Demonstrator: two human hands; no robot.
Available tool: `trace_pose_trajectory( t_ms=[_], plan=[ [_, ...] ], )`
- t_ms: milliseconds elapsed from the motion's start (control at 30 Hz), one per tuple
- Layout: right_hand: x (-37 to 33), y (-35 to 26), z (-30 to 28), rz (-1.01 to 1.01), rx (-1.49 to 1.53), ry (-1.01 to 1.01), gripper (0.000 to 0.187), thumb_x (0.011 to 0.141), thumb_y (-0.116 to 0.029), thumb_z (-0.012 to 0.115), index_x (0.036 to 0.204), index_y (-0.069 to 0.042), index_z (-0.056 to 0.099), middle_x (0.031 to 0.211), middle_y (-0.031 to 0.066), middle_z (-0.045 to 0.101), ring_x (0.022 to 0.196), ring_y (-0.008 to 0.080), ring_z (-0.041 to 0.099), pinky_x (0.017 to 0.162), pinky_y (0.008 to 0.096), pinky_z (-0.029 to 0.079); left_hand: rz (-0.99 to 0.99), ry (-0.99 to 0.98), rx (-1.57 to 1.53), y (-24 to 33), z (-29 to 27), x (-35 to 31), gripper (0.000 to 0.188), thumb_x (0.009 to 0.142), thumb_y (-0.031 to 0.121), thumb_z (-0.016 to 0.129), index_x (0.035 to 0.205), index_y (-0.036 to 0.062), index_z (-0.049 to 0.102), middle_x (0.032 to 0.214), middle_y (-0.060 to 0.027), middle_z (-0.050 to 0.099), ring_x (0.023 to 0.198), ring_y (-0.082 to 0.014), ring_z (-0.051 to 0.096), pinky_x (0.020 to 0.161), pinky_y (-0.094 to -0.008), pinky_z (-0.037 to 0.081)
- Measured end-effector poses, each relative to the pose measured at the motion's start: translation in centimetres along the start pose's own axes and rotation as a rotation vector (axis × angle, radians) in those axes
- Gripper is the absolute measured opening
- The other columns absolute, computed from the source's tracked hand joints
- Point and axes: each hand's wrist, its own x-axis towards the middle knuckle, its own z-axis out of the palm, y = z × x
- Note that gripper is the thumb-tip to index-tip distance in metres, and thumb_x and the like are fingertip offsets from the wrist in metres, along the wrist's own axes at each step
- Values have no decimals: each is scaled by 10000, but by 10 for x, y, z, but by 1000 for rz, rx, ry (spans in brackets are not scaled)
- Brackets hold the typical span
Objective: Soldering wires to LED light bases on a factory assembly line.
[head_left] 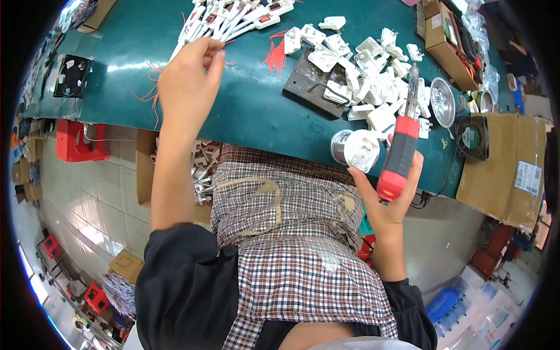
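My left hand (189, 79) is at the far left of the table, its thumb and fingers pinched at the near ends of a pile of white cables (238, 22) with white housings and red switches. What exactly lies between the fingertips is partly hidden. Thin red wires (154, 96) stick out beside the wrist. In my right hand (389, 204) is a red-and-black soldering iron (399, 153), its metal tip pointing away from me. A round white plug part (362, 150) with metal pins is at that hand's thumb tip, in front of a spool of solder wire (338, 147).
White plug parts (373, 81) are heaped around a dark metal block (312, 87). Right of them stand a metal bowl (442, 102), a small fan (471, 138) and cardboard boxes (496, 166). Another fan (73, 76) lies at the left. A box of switch cables (146, 169) sits below the table edge.
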Motion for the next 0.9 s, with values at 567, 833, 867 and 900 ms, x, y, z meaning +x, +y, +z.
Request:
trace_pose_trajectory(
  t_ms=[567,833,867,900],
  plan=[
    [-16,18,-3,-1,124,-30,735,707,-67,922,1304,5,500,1215,137,580,1136,297,574,986,411,459,-466,-5,-188,-68,37,88,541,722,260,895,1170,50,677,968,-87,761,900,-155,726,801,-319,556],
    [-19,22,-16,117,134,-16,738,700,-71,927,1293,-13,493,1222,136,589,1077,262,588,921,379,477,-380,13,-732,-29,17,50,657,760,126,911,1320,21,584,1369,-184,540,888,-162,702,763,-276,577],
    [-19,22,-18,184,125,-28,727,713,-100,927,1275,-7,476,1204,158,580,1098,310,579,926,409,477,-349,0,-800,-25,15,46,670,772,131,906,1341,23,570,1427,-188,496,892,-154,700,757,-266,577],
    [-20,23,-19,183,126,-26,727,713,-100,927,1275,-7,476,1204,158,580,1098,310,579,926,409,477,-334,-13,-843,-23,14,43,660,784,114,894,1355,23,575,1400,-177,529,935,-143,691,756,-252,580]
  ],
)
